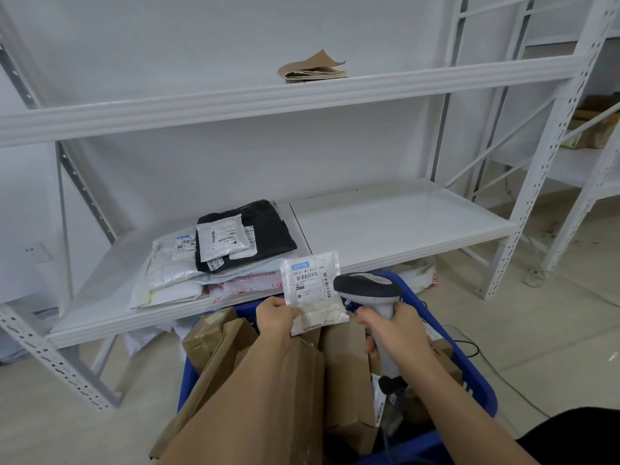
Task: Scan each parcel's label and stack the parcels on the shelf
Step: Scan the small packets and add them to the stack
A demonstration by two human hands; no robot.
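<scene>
My left hand pinches the lower left edge of a small white bag parcel, held upright with its printed label facing me. My right hand grips the handle of a grey barcode scanner, whose dark head sits just right of the label. Both are above a blue bin holding several brown cardboard parcels. On the white shelf beyond, at the left, lies a stack of parcels with a black bag and a small white bag on top.
The upper shelf carries a folded brown paper packet. A second white rack with cardboard boxes stands at the right. The scanner's cable trails over the tiled floor. White bags lie under the lower shelf.
</scene>
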